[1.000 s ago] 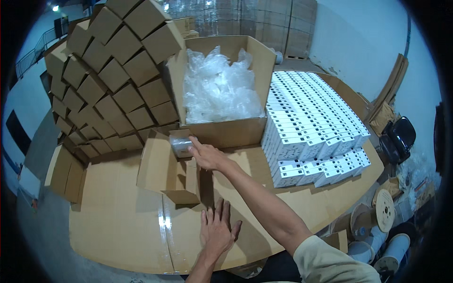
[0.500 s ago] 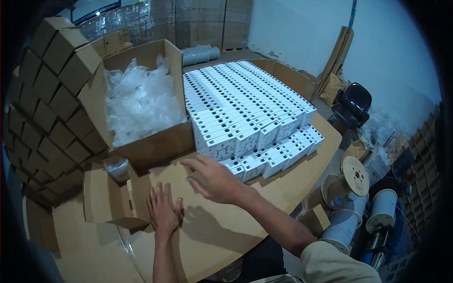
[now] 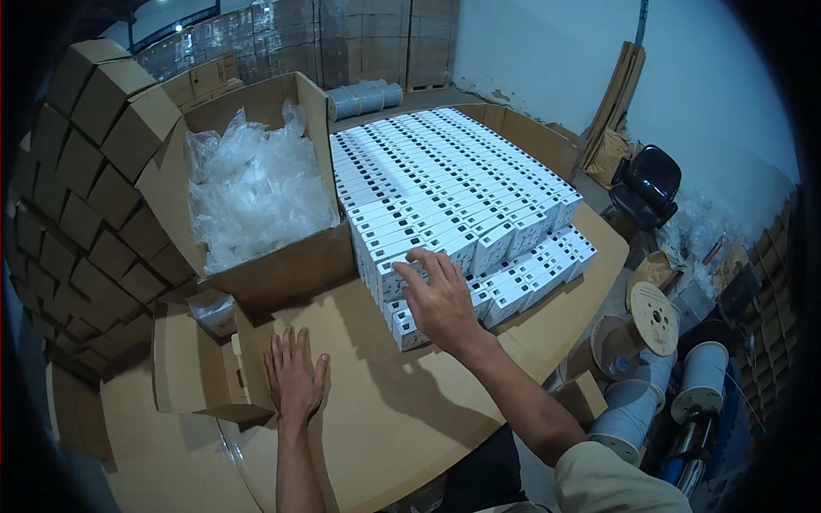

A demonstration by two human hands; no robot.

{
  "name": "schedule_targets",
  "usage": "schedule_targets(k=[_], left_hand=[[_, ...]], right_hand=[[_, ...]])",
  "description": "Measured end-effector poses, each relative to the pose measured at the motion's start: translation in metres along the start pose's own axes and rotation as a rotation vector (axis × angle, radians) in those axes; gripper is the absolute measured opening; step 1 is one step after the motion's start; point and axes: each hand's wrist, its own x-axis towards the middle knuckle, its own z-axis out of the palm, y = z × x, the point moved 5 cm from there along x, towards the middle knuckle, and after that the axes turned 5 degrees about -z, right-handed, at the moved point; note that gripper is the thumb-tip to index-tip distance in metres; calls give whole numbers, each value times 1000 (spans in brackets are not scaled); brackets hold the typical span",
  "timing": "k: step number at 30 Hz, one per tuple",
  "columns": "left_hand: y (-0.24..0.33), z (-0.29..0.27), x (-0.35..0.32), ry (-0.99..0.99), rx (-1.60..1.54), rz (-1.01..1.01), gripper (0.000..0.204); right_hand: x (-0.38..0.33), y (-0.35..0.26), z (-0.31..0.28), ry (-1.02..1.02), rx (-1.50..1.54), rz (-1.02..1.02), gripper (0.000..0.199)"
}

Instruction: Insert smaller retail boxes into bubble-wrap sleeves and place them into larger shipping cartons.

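Note the right grip (image 3: 440, 299): unclosed and empty, fingers curved at the near edge of the stacked white boxes (image 3: 453, 188); contact impossible to confirm. Note the left grip (image 3: 297, 380): empty, spread flat on the table (image 3: 376, 440), just right of the small open carton (image 3: 184, 368). Find loose clear plastic (image 3: 252, 192) in the large carton (image 3: 291, 267) beyond. Beware of toppling near boxes by snagging tight neighbours, or skewing the small open carton by sliding leftward.

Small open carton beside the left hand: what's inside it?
Inside the small open carton, a clear plastic packet sits toward the far end. Whatever lies beneath the packet is covered, and the cardboard itself hides part of the bottom.
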Motion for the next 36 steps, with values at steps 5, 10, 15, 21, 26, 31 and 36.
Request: schedule_targets(k=[5,10,15,21,26,31,36], left_hand=[[6,-4,2,-9,54,-4,64],[3,-4,1,9,13,7,63],[4,-5,-2,26,-4,13,62],[7,-1,-2,20,-2,16,62],[-7,-25,-1,236,-163,150,48],[23,-51,0,-68,-919,-148,41],[20,-45,-8,-239,-1291,-105,39]], right_hand=[[0,4,1,-1,53,9,33],[4,4,1,-5,34,-31,31],[4,3,4,-49,83,-83,27],[3,-9,-5,-67,4,-145,23],[17,-45,-10,-57,103,-251,25],[15,-65,12,-202,157,-254,27],[12,-93,48,-278,319,-238,25]])
